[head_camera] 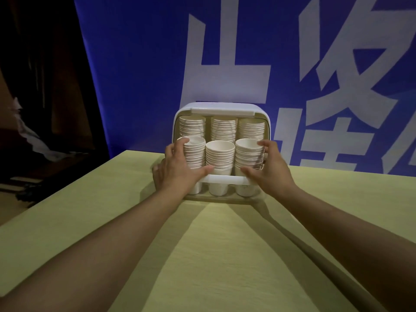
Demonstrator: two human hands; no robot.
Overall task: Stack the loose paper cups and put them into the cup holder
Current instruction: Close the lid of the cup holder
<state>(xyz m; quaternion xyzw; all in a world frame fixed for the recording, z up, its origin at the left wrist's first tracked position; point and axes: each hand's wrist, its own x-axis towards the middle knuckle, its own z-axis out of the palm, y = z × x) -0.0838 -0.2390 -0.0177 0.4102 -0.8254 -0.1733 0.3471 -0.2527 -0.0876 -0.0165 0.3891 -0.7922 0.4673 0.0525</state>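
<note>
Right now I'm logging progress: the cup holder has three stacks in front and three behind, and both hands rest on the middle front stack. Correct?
Not quite. The head view shows the left hand on the left front stack and the right hand on the right front stack; the middle front stack is untouched. The cup holder does have three stacks in front and three behind.

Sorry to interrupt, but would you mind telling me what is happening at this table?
A person is filling a white cup holder with paper cups. Six stacks already stand in it, three behind and three in front. The left hand grips the front left stack; the right hand grips the front right stack.
</note>
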